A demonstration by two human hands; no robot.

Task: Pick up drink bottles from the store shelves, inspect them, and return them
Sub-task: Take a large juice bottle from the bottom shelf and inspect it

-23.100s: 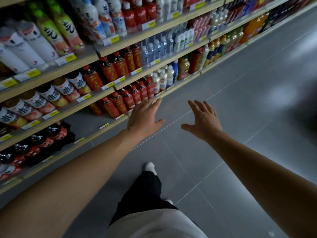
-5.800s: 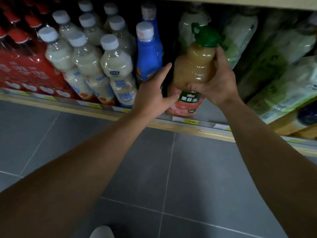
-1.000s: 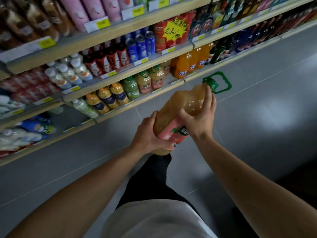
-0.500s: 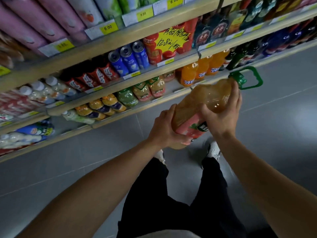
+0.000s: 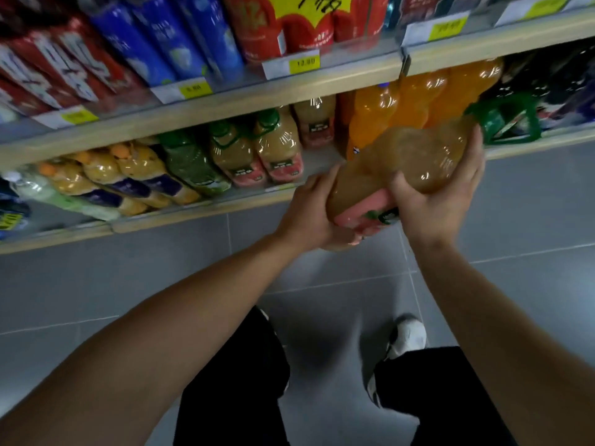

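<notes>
Both hands are gripping a tilted amber plastic juice bottle (image 5: 415, 159), left hand (image 5: 309, 214) at its base, right hand (image 5: 441, 201) around its middle, near the lower shelf's front edge (image 5: 199, 214).

Since half a second ago you've leaned in: the wooden-edged store shelves (image 5: 206, 106) now fill the upper view, closer and larger. The large cloudy-amber plastic juice bottle with green handled cap (image 5: 415, 159) has travelled up and right, its cap now overlapping the lower shelf edge. Your left hand (image 5: 310, 210) and right hand (image 5: 441, 201) rose with it. White shoe now visible, near right.
</notes>
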